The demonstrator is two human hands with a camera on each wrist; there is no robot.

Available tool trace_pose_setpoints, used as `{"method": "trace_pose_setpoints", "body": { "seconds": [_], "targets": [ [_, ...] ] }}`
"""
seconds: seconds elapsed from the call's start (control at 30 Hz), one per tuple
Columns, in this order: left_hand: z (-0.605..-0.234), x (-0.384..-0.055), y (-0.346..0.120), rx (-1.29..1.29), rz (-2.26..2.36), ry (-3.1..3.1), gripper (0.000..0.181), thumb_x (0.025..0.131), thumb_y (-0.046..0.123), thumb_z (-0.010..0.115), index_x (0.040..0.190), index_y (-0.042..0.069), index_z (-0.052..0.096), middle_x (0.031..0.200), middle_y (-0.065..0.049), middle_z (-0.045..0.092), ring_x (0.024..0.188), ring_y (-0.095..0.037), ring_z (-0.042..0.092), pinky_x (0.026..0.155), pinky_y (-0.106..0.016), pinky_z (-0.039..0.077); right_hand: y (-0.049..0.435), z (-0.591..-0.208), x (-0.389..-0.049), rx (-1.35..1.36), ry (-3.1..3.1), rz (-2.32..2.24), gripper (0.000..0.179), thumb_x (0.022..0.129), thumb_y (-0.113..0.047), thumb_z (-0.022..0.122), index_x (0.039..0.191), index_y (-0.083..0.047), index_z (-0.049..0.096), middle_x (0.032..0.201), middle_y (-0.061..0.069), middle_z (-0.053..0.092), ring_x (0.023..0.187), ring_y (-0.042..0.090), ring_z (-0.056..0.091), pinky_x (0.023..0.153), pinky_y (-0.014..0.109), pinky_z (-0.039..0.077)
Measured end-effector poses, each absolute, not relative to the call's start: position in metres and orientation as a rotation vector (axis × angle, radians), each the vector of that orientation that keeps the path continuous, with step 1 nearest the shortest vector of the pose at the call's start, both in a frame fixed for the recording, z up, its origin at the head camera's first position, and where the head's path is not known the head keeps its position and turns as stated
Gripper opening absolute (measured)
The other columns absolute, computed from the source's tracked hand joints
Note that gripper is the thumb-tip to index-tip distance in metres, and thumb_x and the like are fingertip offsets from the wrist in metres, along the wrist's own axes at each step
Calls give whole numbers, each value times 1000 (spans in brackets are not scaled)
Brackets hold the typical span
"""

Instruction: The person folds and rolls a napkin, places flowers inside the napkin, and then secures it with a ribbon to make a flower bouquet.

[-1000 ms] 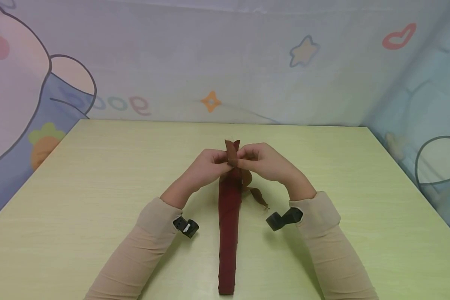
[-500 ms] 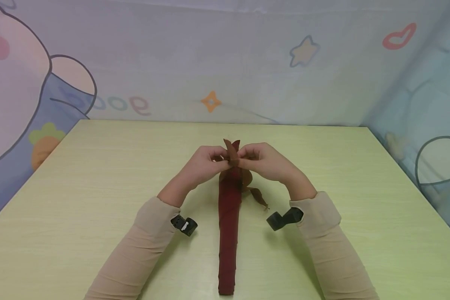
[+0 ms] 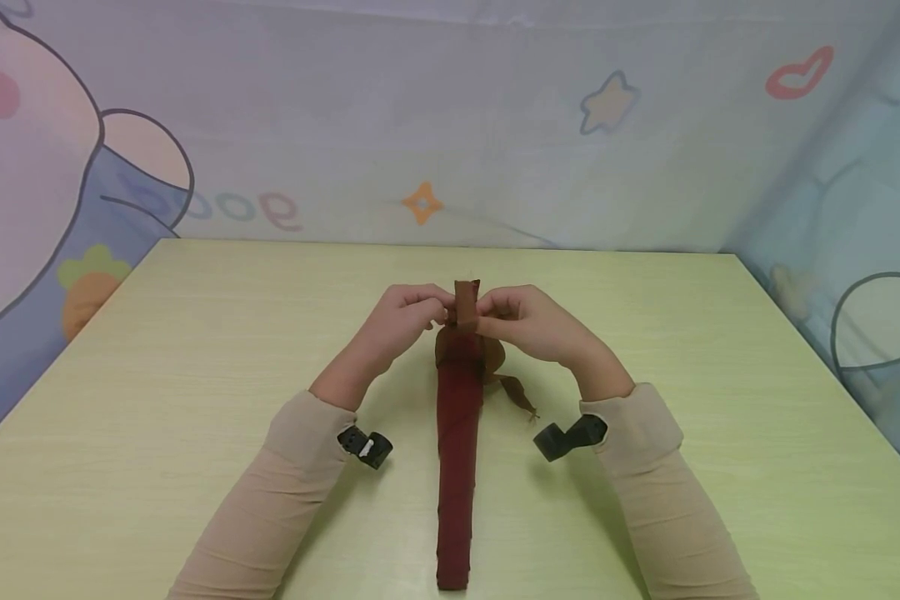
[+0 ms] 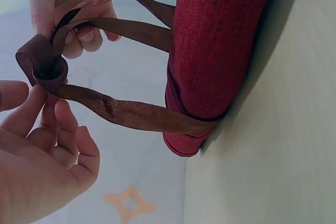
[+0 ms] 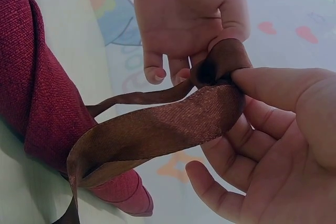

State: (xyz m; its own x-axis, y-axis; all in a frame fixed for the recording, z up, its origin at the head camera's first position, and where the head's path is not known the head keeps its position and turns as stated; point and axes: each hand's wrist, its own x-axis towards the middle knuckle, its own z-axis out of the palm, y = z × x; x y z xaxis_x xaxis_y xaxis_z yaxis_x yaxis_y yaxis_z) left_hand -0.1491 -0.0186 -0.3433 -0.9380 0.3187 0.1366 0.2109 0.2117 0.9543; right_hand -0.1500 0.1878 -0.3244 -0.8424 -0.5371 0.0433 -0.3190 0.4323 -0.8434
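A long, narrow dark red cloth bundle [image 3: 457,467] lies lengthwise on the table, with a brown ribbon [image 3: 466,307] round its far part. Above the bundle the ribbon bends into a small loop [image 4: 37,56], seen close in the left wrist view. My right hand [image 3: 528,325] pinches the ribbon between thumb and index finger, beside that loop [image 5: 228,59]. My left hand [image 3: 401,325] holds the loop's other side with curled fingertips; the ribbon partly hides them. One frayed ribbon end [image 3: 517,396] hangs to the right of the bundle.
The pale wooden table [image 3: 195,417] extends on both sides of the bundle. Behind it hangs a printed cloth backdrop [image 3: 345,108]. A black wrist camera [image 3: 367,446] sits at the left cuff, another camera [image 3: 570,437] at the right.
My left hand has shifted slightly away and to the left, its thumb lifted off the ribbon's front. The ribbon's slanting tip now stands as a squared fold. My right hand has barely moved.
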Motion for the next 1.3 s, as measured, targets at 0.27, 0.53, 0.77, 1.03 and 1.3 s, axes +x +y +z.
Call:
{"method": "trace_pose_setpoints", "body": {
  "seconds": [0.27,0.53,0.77,1.03,1.3],
  "targets": [
    [-344,-150,-18,523,1864,2408,24,92,4,53,106,-2,72,99,-6,71,98,-17,59,88,-38,47,188,-324,-149,-729,2443,-1384,19,94,-19,60,102,-5,69,100,5,69,100,18,57,91,36,43],
    [-344,-152,-20,512,1815,2468,21,87,2,61,105,-1,72,99,-9,70,95,-19,57,73,-30,47,188,-325,-150,-767,2494,-1349,15,94,-15,59,98,-4,68,91,2,66,89,17,57,81,33,45],
    [-345,-152,-21,496,1822,2457,18,85,-2,58,98,-4,71,91,-6,70,95,-19,60,76,-32,48,188,-324,-149,-750,2469,-1364,16,94,-18,60,97,-4,67,89,3,65,89,20,58,83,34,45],
    [-343,-151,-20,511,1823,2459,14,90,9,67,99,-1,69,94,-4,67,90,-16,58,77,-35,48,189,-326,-151,-757,2475,-1360,20,95,-18,60,100,0,67,90,3,65,91,18,57,86,34,44],
    [-343,-152,-20,575,1894,2371,11,92,6,63,100,-2,65,109,-13,66,101,-18,60,89,-38,47,190,-325,-151,-746,2480,-1360,22,95,-18,60,102,2,66,92,4,65,91,19,58,86,35,45]
  ]
}}
